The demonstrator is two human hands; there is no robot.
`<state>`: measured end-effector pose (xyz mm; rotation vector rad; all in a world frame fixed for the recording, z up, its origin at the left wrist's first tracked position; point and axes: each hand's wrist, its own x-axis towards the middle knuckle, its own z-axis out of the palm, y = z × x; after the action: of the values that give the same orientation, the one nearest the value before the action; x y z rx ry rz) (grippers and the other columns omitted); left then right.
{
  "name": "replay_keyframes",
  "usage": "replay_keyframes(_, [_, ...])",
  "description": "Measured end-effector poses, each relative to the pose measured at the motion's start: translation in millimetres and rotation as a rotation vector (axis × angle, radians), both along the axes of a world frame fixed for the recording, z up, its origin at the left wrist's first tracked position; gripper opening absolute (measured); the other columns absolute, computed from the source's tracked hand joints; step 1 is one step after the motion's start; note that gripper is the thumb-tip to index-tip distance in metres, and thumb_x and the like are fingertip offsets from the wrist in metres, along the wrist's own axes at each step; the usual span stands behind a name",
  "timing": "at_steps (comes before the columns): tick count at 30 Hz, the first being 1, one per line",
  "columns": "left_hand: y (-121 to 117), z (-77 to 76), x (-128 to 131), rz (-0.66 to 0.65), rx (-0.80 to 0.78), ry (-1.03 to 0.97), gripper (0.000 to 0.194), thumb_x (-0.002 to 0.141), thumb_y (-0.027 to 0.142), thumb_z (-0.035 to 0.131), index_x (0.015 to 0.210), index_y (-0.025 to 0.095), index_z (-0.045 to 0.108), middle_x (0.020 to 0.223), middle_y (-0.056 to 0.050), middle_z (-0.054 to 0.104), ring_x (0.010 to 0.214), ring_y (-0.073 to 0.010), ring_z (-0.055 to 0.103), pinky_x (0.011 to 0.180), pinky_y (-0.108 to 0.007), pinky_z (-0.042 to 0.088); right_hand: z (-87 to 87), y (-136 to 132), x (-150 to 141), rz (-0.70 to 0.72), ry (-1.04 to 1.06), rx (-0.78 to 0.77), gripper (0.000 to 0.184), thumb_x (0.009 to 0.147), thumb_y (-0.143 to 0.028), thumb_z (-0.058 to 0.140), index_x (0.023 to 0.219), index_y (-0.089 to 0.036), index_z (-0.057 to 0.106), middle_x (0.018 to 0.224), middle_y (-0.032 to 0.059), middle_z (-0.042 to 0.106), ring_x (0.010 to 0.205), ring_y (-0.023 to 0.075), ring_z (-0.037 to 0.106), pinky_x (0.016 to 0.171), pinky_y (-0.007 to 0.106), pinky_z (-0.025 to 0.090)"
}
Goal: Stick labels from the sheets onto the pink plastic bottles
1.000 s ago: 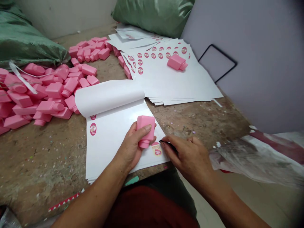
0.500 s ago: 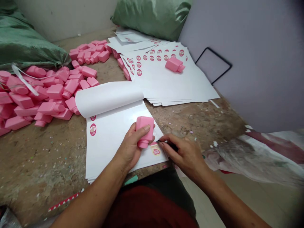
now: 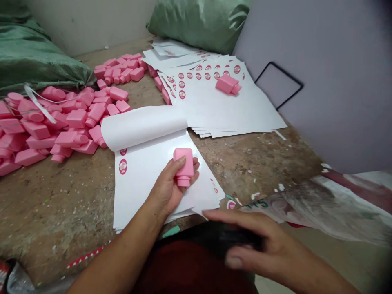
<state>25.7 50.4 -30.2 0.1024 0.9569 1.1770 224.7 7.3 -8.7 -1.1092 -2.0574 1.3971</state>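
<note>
Left hand (image 3: pixel 167 192) clenches a rectangular pink plastic bottle (image 3: pixel 183 165), capped end toward the wrist, over smooth white label sheets (image 3: pixel 147 192). Right hand (image 3: pixel 254 249), blurred, curves above the lap (image 3: pixel 190 265); grip indeterminate.

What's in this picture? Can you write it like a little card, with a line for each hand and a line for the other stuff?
left hand: holds a pink plastic bottle
right hand: blurred, near the sheets' front edge; can't tell if it holds anything
under the bottle: stack of white sticker sheets, top sheet curled back
rest: heap of pink bottles, green woven sacks, stained workbench
</note>
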Motion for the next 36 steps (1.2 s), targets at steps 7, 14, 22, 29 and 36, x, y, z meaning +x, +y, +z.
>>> replay_keyframes(7, [-8.1, 7.1, -1.0, -0.079, 0.142, 0.098, 0.032, 0.077, 0.024, 0.071, 0.104, 0.01, 0.065, 0.101, -0.011, 0.07, 0.093, -0.0185, 0.064, 0.079, -0.027, 0.051, 16.6, 26.0, -11.4, -0.475, 0.184, 0.153, 0.007, 0.077, -0.035, 0.076, 0.081, -0.03, 0.077, 0.09, 0.0016, 0.067, 0.085, 0.0199, 0.063, 0.07, 0.027, 0.05])
replay_keyframes(14, [-38.8, 30.9, -12.6, -0.087, 0.173, 0.08, 0.045, 0.08, 0.019, 0.068, 0.122, 0.021, 0.052, 0.101, -0.006, 0.069, 0.087, -0.0157, 0.065, 0.08, -0.029, 0.052, 11.0, 23.3, -63.4, -0.523, 0.409, -0.084, 0.032, 0.08, -0.031, 0.075, 0.11, -0.032, 0.065, 0.086, -0.0029, 0.068, 0.076, 0.0155, 0.063, 0.062, 0.023, 0.05])
replay_keyframes(22, [-55.9, 27.0, -22.4, 0.025, 0.176, 0.034, 0.036, 0.096, 0.049, 0.044, 0.123, 0.025, 0.048, 0.111, -0.008, 0.063, 0.089, -0.0183, 0.065, 0.075, -0.034, 0.055, 11.6, 22.9, -96.6, -0.515, 0.445, -0.109, 0.023, 0.076, -0.028, 0.074, 0.097, -0.026, 0.064, 0.081, -0.002, 0.068, 0.074, 0.0153, 0.064, 0.063, 0.024, 0.053])
replay_keyframes(29, [-55.9, 23.5, -23.4, 0.088, 0.21, 0.043, 0.04, 0.095, 0.054, 0.043, 0.12, 0.024, 0.05, 0.116, -0.009, 0.063, 0.1, -0.0214, 0.063, 0.083, -0.036, 0.052, 9.9, 22.1, -108.4, -0.527, 0.451, -0.057, 0.018, 0.077, -0.025, 0.072, 0.094, -0.026, 0.064, 0.083, -0.0006, 0.067, 0.076, 0.0168, 0.064, 0.066, 0.027, 0.054])
replay_keyframes(36, [-56.4, 19.9, -25.2, 0.084, 0.218, 0.048, 0.039, 0.095, 0.054, 0.042, 0.12, 0.024, 0.05, 0.115, -0.008, 0.063, 0.103, -0.0219, 0.062, 0.085, -0.035, 0.05, 8.2, 22.9, -109.9, -0.52, 0.417, -0.027, 0.022, 0.078, -0.026, 0.072, 0.098, -0.027, 0.063, 0.084, -0.0012, 0.067, 0.077, 0.0169, 0.063, 0.067, 0.028, 0.052])
